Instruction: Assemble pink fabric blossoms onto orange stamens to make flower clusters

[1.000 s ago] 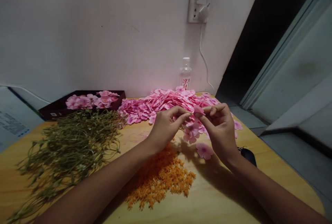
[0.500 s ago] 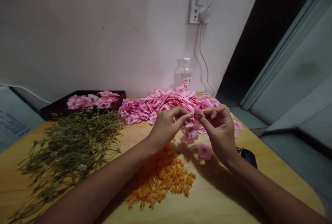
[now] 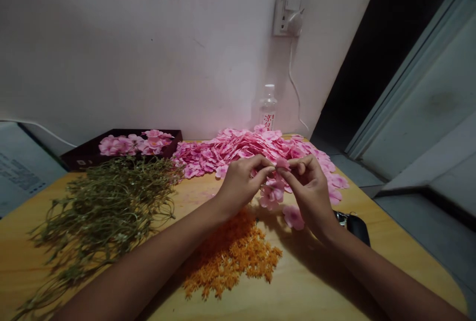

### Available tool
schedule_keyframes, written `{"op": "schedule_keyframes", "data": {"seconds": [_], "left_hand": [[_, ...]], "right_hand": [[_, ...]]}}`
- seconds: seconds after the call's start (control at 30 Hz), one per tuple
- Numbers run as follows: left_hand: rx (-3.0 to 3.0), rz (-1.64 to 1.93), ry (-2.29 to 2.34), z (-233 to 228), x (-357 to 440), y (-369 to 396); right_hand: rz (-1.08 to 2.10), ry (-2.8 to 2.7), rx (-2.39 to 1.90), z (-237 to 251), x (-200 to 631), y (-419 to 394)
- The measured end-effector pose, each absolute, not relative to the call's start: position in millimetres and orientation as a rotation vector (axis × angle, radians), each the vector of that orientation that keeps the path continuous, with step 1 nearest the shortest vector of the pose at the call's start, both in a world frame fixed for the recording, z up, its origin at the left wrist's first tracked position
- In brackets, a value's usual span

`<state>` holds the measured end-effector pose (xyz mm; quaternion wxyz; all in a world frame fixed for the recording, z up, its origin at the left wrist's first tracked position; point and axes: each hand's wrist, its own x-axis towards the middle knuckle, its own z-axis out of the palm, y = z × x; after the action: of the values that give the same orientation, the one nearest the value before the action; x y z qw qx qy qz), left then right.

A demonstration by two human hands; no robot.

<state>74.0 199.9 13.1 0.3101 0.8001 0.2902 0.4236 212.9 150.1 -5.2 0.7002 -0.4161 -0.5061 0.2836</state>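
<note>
My left hand (image 3: 241,181) is closed in a pinch on the thin stem of an artificial flower, mostly hidden by the fingers. Facing it, my right hand (image 3: 309,189) pinches a pink flower petal piece (image 3: 282,163) between thumb and forefinger. The fingertips of both hands nearly meet. Below them hang pink blossoms (image 3: 272,194), seemingly on the same stem. One loose pink petal piece (image 3: 293,217) lies on the table under my right hand. Behind the hands spreads a large heap of pink petal pieces (image 3: 238,143).
Green artificial stems (image 3: 111,207) are piled on the left. Orange flower bits (image 3: 234,259) lie in front, beneath my left forearm. A dark tray (image 3: 85,155) holds finished-looking pink blooms. A plastic bottle (image 3: 268,105) stands by the wall; a black key fob (image 3: 357,229) lies right.
My right hand has shifted slightly left, bringing the pink petal piece closer to my left fingertips. The camera view has moved a little. Both pinches persist.
</note>
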Motion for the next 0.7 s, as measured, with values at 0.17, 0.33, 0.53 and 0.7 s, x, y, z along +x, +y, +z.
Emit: {"op": "schedule_keyframes", "data": {"seconds": [0.17,0.33,0.53,0.7], "left_hand": [[1.709,1.1,0.616,9,76,209],[1.474,1.125,0.61,7,76,219],[1.231,1.193,0.631,5,81,218],[1.101,1.135,0.681,7,85,212]], "right_hand": [[0.718,-1.129,-0.946,-8,225,162],[1.084,-1.168,-1.011,-17,242,171],[1.187,-1.38,-0.949,-13,233,162],[1.224,-1.441,-0.894,-9,221,159]]}}
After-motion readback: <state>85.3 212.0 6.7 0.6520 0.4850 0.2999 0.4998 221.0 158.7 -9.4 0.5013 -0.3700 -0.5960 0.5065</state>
